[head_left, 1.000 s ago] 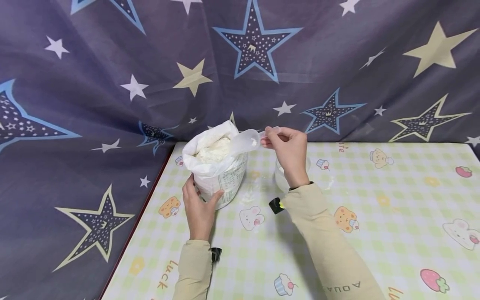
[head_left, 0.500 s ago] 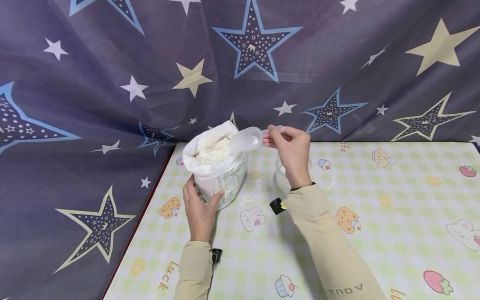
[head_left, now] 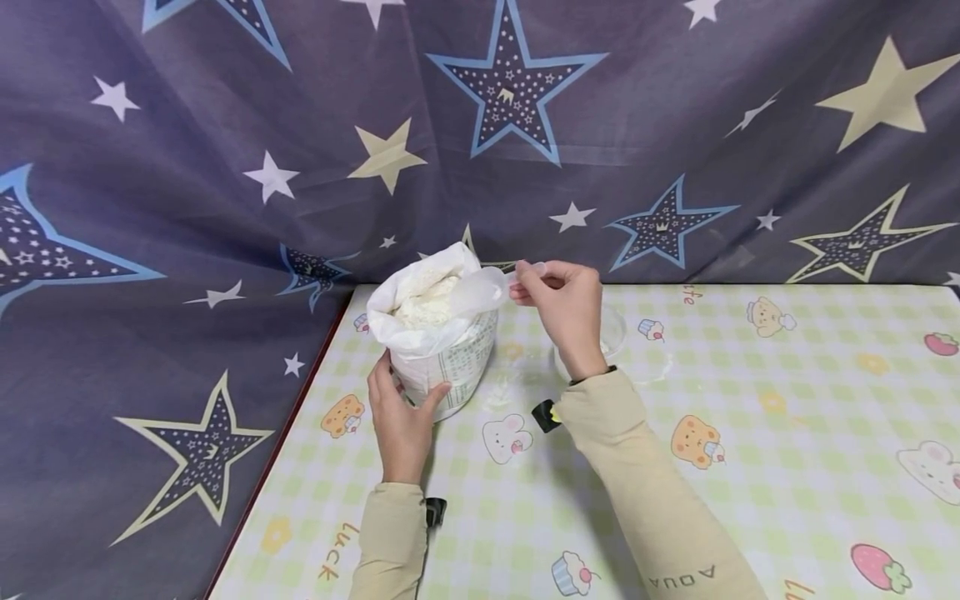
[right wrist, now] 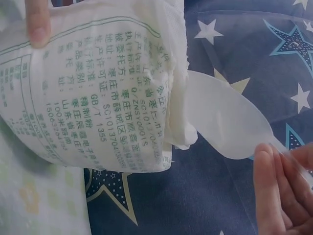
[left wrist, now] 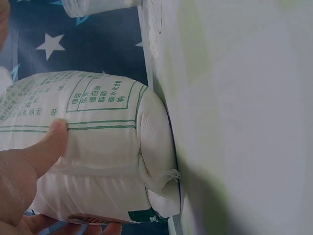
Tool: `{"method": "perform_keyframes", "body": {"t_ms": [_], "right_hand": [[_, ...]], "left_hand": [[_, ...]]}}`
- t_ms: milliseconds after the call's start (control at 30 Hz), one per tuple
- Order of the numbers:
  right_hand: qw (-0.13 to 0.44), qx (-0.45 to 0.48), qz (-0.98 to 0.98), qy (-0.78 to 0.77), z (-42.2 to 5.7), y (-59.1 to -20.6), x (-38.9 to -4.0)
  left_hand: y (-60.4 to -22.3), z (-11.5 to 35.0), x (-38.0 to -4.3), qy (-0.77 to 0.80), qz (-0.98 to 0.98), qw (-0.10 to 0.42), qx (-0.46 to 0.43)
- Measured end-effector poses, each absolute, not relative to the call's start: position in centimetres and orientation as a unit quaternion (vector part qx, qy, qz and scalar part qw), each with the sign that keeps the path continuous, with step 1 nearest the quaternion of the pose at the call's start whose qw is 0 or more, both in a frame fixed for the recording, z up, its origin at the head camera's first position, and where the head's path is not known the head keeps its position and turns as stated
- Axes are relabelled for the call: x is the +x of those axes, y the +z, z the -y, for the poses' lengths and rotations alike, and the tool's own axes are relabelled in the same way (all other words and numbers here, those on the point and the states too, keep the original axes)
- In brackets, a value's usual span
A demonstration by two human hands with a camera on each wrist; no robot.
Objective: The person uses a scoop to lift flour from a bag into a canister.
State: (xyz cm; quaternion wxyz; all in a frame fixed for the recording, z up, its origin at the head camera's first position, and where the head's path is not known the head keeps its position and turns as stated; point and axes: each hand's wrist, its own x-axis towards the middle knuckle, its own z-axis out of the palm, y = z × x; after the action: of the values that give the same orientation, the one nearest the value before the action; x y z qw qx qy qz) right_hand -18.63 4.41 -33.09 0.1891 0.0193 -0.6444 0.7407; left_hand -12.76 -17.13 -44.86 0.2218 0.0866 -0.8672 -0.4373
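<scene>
An opened white bag of flour with green print stands upright on the table, its mouth facing up and flour showing inside. My left hand grips its lower near side, thumb on the print and fingers round the other side. Between thumb and fingers, my right hand pinches the handle of a translucent white plastic scoop. The scoop's bowl leans over the bag's right rim, and its tip is hidden by the bag in the right wrist view. Under the right hand sits a clear round container, partly covered by the wrist.
A pale green checked tablecloth with cartoon prints covers the table. Some white powder is spilled between bag and container. A dark star-patterned curtain hangs right behind the table's back edge and along its left side.
My right hand has moved slightly left and down, bringing the scoop's bowl further over the bag's mouth. More of the clear container shows. The left hand keeps its grip on the bag.
</scene>
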Motion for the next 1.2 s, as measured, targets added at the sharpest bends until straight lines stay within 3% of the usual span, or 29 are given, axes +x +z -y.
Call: {"method": "perform_keyframes", "body": {"t_ms": [767, 1200], "right_hand": [[0.085, 0.021, 0.661, 0.745, -1.4, -34.2, -19.3], [0.063, 0.011, 0.651, 0.757, 0.1, -34.6, -19.3]], "left_hand": [[-45.0, 17.7, -12.4, -0.439, 0.864, 0.231, 0.088], [-45.0, 16.9, -12.8, -0.442, 0.864, 0.227, 0.082]]}}
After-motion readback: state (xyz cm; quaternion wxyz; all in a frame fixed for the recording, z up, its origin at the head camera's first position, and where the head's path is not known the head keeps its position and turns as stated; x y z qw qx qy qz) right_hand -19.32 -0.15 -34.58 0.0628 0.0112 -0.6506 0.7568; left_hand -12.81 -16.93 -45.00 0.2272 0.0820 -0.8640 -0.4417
